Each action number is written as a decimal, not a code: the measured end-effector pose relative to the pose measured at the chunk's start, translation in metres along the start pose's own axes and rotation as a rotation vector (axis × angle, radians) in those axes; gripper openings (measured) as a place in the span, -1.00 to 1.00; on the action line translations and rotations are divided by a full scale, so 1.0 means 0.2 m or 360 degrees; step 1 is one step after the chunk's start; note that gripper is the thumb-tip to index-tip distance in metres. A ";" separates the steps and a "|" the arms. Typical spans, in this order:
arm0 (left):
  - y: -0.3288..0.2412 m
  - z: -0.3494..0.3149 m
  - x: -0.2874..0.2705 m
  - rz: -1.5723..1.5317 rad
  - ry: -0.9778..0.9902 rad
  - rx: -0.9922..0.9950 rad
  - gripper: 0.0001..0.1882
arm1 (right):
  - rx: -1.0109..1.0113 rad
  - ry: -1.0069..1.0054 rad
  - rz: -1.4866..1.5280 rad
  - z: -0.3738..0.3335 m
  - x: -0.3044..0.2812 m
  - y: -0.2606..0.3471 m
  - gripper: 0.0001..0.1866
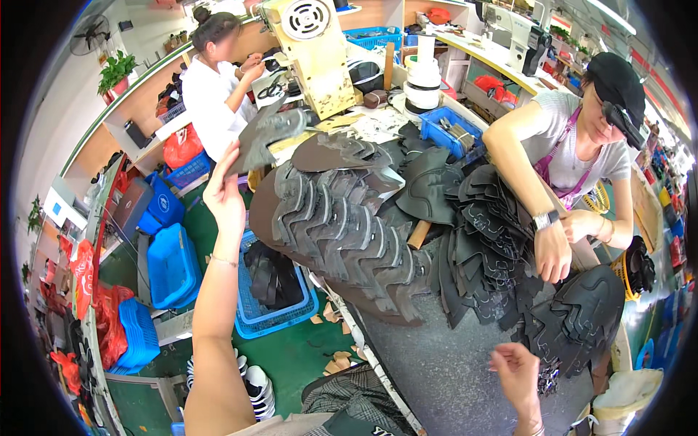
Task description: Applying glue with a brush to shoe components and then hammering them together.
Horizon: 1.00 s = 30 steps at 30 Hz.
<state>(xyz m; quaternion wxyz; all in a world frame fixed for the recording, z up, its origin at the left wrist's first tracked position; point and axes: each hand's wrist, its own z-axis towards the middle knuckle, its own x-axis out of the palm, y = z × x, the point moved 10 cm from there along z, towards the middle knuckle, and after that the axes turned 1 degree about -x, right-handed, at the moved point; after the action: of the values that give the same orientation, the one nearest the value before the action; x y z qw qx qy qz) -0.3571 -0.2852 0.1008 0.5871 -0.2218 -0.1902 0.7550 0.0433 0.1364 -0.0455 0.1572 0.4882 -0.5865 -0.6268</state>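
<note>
My left hand (pixel 226 201) is raised at the end of an outstretched arm, its fingers closed on the edge of a black shoe-upper piece (pixel 270 136), which blurs a little. Just beyond lies a long overlapping row of dark shoe-upper pieces (pixel 320 218), their curved edges pale grey. Low over the grey tabletop (pixel 436 363), my right hand (pixel 519 374) has its fingers curled together, and nothing shows in them. It is nearest to a pile of black shoe-upper pieces (pixel 574 316). Another thick stack of black pieces (pixel 483 254) stands mid-table.
Across the table on the right, a co-worker (pixel 582 138) reaches over the piles. Another person in white (pixel 211 87) works at the far left. A cream machine (pixel 313 62) stands at the back. Blue baskets (pixel 276 320) sit on the green floor; a small blue basket (pixel 451 131) is on the table.
</note>
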 end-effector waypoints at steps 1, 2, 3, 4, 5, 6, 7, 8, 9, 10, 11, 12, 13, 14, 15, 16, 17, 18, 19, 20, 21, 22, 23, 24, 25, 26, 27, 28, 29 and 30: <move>0.05 0.02 0.00 -0.0124 -0.0040 -0.0105 -0.52 | 0.0127 0.0118 0.0306 -0.02 0.10 0.01 -0.75; 0.09 0.03 -0.02 -0.0246 -0.0079 -0.0211 -0.58 | 0.0124 0.0239 0.0460 -0.03 0.19 0.04 -0.67; 0.11 0.01 -0.01 -0.0268 -0.0076 -0.0218 -0.58 | 0.0127 0.0341 0.0603 -0.03 0.29 0.05 -0.59; 0.15 -0.03 -0.02 -0.0339 -0.0115 -0.0291 -0.62 | 0.0239 0.0447 0.0769 -0.04 0.39 0.05 -0.50; 0.20 -0.08 -0.04 -0.0408 -0.0152 -0.0366 -0.66 | 0.0352 0.0553 0.0937 -0.05 0.49 0.05 -0.41; 0.22 -0.11 -0.11 -0.0410 -0.0191 -0.0391 -0.65 | 0.0354 0.0565 0.0942 -0.03 0.58 0.09 -0.41; 0.26 -0.17 -0.14 -0.0508 -0.0189 -0.0445 -0.65 | 0.0416 0.0534 0.1272 -0.01 0.65 0.13 -0.36; 0.33 -0.26 -0.16 -0.0654 -0.0268 -0.0632 -0.64 | 0.0476 0.0498 0.1601 0.01 0.72 0.16 -0.32; 0.39 -0.34 -0.19 -0.0794 -0.0352 -0.0820 -0.62 | 0.0479 0.0494 0.1597 0.04 0.79 0.17 -0.32; 0.43 -0.40 -0.19 -0.0865 -0.0299 -0.0863 -0.58 | 0.0483 0.0464 0.1768 0.07 0.84 0.18 -0.32; 0.50 -0.47 -0.19 -0.0936 -0.0246 -0.0907 -0.54 | 0.0485 0.0432 0.1938 0.09 0.89 0.20 -0.31; 0.55 -0.52 -0.22 -0.0941 -0.0025 -0.0824 -0.47 | 0.0495 0.0459 0.1940 0.09 0.97 0.24 -0.31; 0.57 -0.55 -0.20 -0.0938 -0.0051 -0.0828 -0.51 | 0.0399 0.0396 0.2044 0.11 1.01 0.31 -0.33; 0.59 -0.59 -0.18 -0.0995 0.0006 -0.0866 -0.56 | 0.0300 0.0332 0.2146 0.11 1.04 0.35 -0.34; 0.59 -0.62 -0.15 -0.1058 0.0067 -0.0900 -0.59 | 0.0136 0.0288 0.2062 0.12 1.09 0.36 -0.36; 0.58 -0.65 -0.09 -0.1294 0.0173 -0.1014 -0.51 | 0.0003 0.0301 0.1995 0.13 1.13 0.38 -0.38; 0.57 -0.66 -0.07 -0.1316 0.0179 -0.1016 -0.51 | -0.0128 0.0310 0.1925 0.13 1.17 0.42 -0.40; 0.53 -0.67 -0.01 -0.1696 0.0029 -0.1223 -0.50 | -0.0123 0.0256 0.1912 0.14 1.20 0.45 -0.45; 0.51 -0.70 0.02 -0.2066 -0.0132 -0.1424 -0.48 | -0.0131 0.0240 0.1907 0.15 1.24 0.46 -0.45; 0.65 -0.77 -0.01 -0.2109 -0.0457 -0.1598 -0.50 | -0.0080 0.0218 0.1846 0.19 1.29 0.44 -0.48; 0.72 -0.79 -0.02 -0.2111 -0.0456 -0.1600 -0.50 | -0.0020 0.0211 0.1791 0.21 1.36 0.45 -0.52; 0.81 -0.85 -0.01 -0.1825 -0.0425 -0.1811 -0.53 | 0.0151 0.0130 0.1850 0.21 1.41 0.45 -0.56; 0.88 -0.92 -0.03 -0.1528 -0.0389 -0.2003 -0.56 | 0.0234 0.0095 0.1968 0.22 1.46 0.50 -0.54; 0.87 -0.97 0.04 -0.1705 -0.0347 -0.2276 -0.55 | 0.0326 -0.0034 0.1996 0.22 1.47 0.47 -0.54; 0.84 -0.96 0.08 -0.1740 -0.0307 -0.2290 -0.55 | 0.0407 -0.0168 0.2028 0.22 1.49 0.44 -0.54; 0.80 -0.97 0.11 -0.1731 -0.0227 -0.2340 -0.56 | 0.0459 -0.0198 0.1959 0.21 1.50 0.42 -0.54; 0.76 -0.98 0.09 -0.1705 -0.0159 -0.2384 -0.57 | 0.0347 -0.0220 0.2057 0.15 1.48 0.53 -0.54; 0.75 -0.97 0.05 -0.1685 -0.0144 -0.2372 -0.58 | 0.0262 -0.0148 0.2001 0.13 1.50 0.55 -0.55; 0.73 -0.95 0.01 -0.1707 -0.0096 -0.2346 -0.58 | 0.0179 -0.0078 0.1943 0.11 1.52 0.57 -0.56; 0.71 -0.92 -0.04 -0.1650 -0.0106 -0.2290 -0.59 | -0.0055 -0.0087 0.1874 0.12 1.52 0.60 -0.61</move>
<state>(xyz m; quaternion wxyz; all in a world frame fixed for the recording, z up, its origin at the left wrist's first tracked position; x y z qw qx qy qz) -0.3665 -0.3214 -0.1295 0.5678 -0.4011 -0.7122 0.0977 -0.1641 -0.1158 -0.0736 0.4715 0.0615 -0.7525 -0.4557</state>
